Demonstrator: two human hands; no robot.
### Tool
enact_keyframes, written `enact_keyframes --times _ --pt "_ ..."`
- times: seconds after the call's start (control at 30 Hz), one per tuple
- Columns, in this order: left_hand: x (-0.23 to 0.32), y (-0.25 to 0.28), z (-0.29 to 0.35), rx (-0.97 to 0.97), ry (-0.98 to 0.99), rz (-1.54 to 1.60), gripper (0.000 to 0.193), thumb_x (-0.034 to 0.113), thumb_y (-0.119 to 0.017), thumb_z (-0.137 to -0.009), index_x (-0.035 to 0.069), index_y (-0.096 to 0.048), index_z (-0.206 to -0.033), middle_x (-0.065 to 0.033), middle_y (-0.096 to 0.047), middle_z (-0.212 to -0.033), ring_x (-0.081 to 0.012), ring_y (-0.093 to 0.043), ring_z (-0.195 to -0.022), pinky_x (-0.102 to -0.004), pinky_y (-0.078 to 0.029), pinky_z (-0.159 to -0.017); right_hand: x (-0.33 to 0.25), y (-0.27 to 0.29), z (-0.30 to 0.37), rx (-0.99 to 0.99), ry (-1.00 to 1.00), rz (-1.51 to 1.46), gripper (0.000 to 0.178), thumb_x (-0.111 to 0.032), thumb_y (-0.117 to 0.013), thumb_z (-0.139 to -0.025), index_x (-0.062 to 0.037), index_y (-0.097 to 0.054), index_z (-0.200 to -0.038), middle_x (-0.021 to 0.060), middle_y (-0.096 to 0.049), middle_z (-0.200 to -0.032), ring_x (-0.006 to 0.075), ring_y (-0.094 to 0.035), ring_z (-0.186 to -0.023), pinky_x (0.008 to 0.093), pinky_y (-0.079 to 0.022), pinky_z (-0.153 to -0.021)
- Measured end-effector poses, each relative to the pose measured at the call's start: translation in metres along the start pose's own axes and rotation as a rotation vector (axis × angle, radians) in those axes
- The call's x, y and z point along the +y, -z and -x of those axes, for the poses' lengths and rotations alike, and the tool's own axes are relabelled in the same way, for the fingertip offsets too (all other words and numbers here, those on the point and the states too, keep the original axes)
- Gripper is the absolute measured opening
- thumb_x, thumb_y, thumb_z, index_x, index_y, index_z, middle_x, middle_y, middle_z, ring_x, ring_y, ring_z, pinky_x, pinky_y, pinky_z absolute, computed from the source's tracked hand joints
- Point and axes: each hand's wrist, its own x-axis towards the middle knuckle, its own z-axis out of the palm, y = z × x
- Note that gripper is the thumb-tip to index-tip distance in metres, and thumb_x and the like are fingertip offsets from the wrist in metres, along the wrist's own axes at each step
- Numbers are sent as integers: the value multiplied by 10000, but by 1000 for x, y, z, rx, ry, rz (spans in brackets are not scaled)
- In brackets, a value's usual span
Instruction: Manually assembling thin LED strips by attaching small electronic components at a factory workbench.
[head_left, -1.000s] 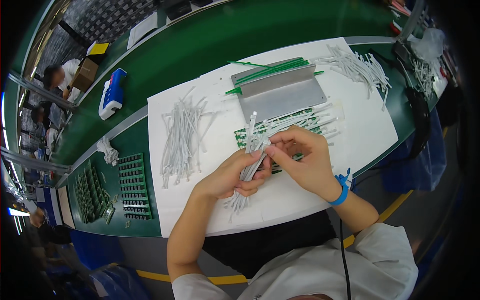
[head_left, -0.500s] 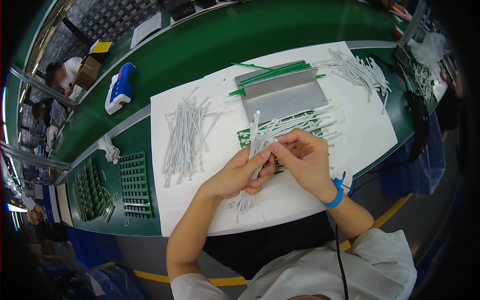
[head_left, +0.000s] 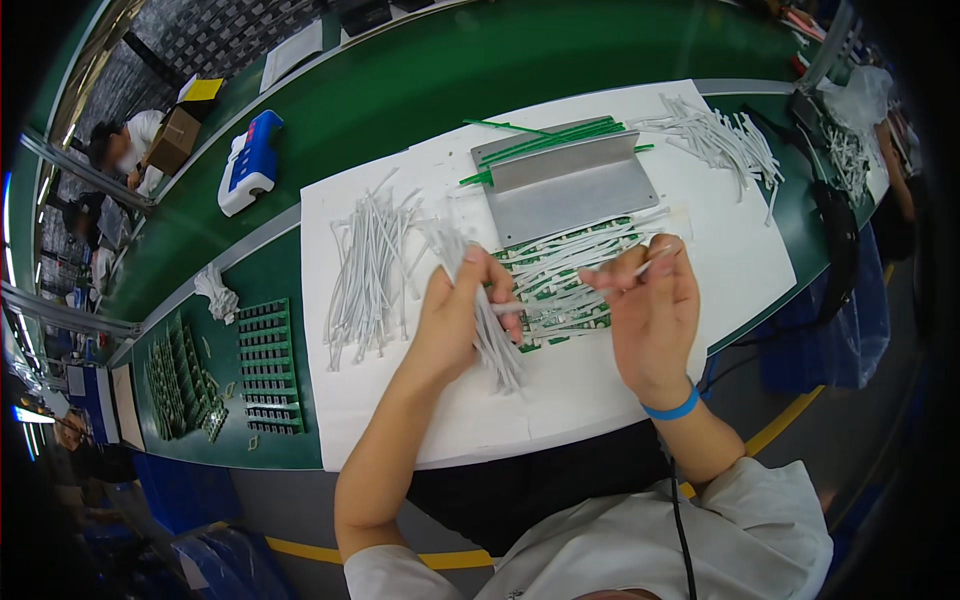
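Note:
My left hand [head_left: 455,310] is closed around a bundle of thin white cables [head_left: 490,345], which tilts over the white sheet and is smeared by motion. To the right, my right hand [head_left: 652,310] is raised palm up, its fingers curled and pinching a thin white piece [head_left: 655,262] whose far end I cannot make out. A blue band [head_left: 672,403] circles that wrist. Between the hands lies a green circuit board panel [head_left: 530,347] with several white cables [head_left: 575,262] across it. Close to the left hand is a loose pile of white cables [head_left: 365,265].
An angled metal plate [head_left: 575,195] with green strips [head_left: 550,143] stands behind the panel. More white cables [head_left: 725,145] lie at the far right. Green boards [head_left: 268,365] and a crumpled white wad [head_left: 215,293] sit left; a blue-and-white device [head_left: 250,165] is beyond. Another person [head_left: 140,140] is far left.
My hands have come apart: the left went left with the cable bundle, the right moved right and up. More of the panel and its cables now shows between them.

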Motion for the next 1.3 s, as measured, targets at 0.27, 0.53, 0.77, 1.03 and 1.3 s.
enact_keyframes --times 0.27,0.53,0.77,1.03,1.3 --pt "20 12 7 -350 379 -284 442 421 -495 -1123 13 -638 -1031 -118 -734 -850 -31 -308 -467 -229 -281 -415 -37 26 8 -272 -253 884 97 13 -735 -940 -7 -789 -1018 56 -674 -867 112 -589 -699 264 -441 -611" --pt "25 5 7 -309 352 -400 447 380 -565 -1091 1 -616 -1321 -81 -801 -1004 -16 -306 -489 -225 -273 -418 -44 36 19 -451 -177 1139 135 -13 -751 -915 -7 -744 -1050 106 -669 -920 230 -666 -712 349 -531 -632" --pt "31 0 11 -325 320 -466 418 371 -636 -1045 24 -616 -1277 -45 -793 -1018 -8 -321 -524 -217 -267 -433 -34 39 16 -554 -34 1321 88 -45 -752 -906 -32 -687 -964 92 -630 -873 268 -681 -715 362 -548 -627" --pt "33 0 13 -330 295 -478 390 341 -666 -1028 31 -609 -1258 -9 -778 -1003 -5 -316 -553 -206 -273 -454 -28 32 13 -485 -149 1391 84 -38 -751 -914 -5 -683 -950 98 -656 -907 247 -699 -728 312 -579 -612" --pt "32 3 10 -369 303 -423 353 331 -676 -1030 37 -643 -1223 1 -771 -997 6 -314 -545 -202 -262 -456 -21 29 17 -373 -151 1358 65 -98 -743 -909 -56 -694 -920 68 -650 -867 239 -688 -683 360 -520 -601"
